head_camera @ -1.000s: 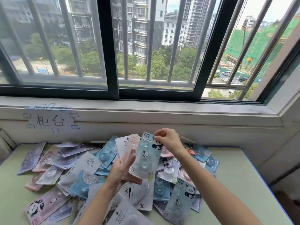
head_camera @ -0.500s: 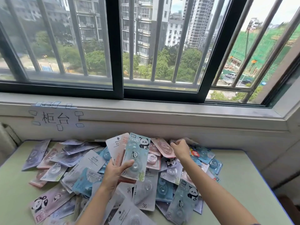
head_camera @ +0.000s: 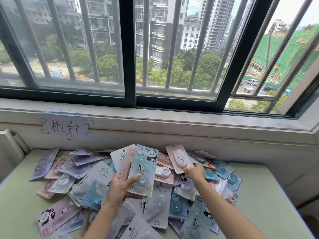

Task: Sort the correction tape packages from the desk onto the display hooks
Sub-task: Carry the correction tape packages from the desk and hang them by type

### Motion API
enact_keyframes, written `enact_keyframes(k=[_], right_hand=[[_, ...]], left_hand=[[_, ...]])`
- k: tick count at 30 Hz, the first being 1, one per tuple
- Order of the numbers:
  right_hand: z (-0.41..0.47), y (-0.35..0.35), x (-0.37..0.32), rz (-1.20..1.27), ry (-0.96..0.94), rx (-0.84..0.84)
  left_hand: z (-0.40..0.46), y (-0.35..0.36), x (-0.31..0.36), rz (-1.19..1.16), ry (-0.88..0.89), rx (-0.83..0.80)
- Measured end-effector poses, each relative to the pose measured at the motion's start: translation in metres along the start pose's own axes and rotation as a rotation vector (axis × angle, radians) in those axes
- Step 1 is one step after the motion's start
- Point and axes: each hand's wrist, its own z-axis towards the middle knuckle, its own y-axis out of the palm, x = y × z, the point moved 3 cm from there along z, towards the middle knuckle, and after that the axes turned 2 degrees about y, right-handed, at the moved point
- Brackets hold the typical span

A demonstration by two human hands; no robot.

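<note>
My left hand (head_camera: pixel 119 188) grips a fanned stack of three correction tape packages above the pile: thumb curled across the front of the blue PANDA package (head_camera: pixel 144 168), the other fingers behind, out of sight. Behind the blue one sit a peach package (head_camera: pixel 128 163) printed "36" and a white JINUO package (head_camera: pixel 119 157), their tops fanned out to the left. My right hand (head_camera: pixel 196 172) reaches forward and pinches the lower corner of a pink package (head_camera: pixel 178 158), which is tilted up off the heap with its hang-hole end pointing toward the window. The pink package's lower edge lies under my fingertips; its clear blister faces me. Below both hands, a loose pile of packages (head_camera: pixel 77 171) covers the green desk (head_camera: pixel 269 204), overlapping in lilac, blue, grey and pink; several lie directly under my forearms. Readable on the pile: "36" on two grey packages (head_camera: pixel 156 209) near my left wrist, "PANDA" on a grey-blue package (head_camera: pixel 198 219) under my right forearm, and a panda drawing on a lilac package (head_camera: pixel 57 216) at lower left. A paper sign (head_camera: pixel 66 126) taped to the wall under the window sill reads "柜台". A barred window (head_camera: pixel 129 49) stands behind the desk.
</note>
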Motion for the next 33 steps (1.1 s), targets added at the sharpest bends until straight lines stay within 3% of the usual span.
enact_keyframes(k=[5, 13, 23, 33], right_hand=[[-0.018, -0.020, -0.008, 0.562, 0.097, -0.190], [-0.064, -0.065, 0.010, 0.910, 0.170, -0.230], [-0.139, -0.131, 0.094, 1.157, -0.030, 0.026], [-0.271, -0.184, 0.216, 1.294, 0.030, 0.524]], left_hand=[[0.002, 0.008, -0.001, -0.012, -0.003, -0.005], [0.005, 0.044, -0.011, 0.052, -0.038, -0.135], [-0.009, 0.100, -0.042, 0.168, -0.172, -0.470], [-0.081, 0.177, -0.104, 0.318, -0.292, -0.855]])
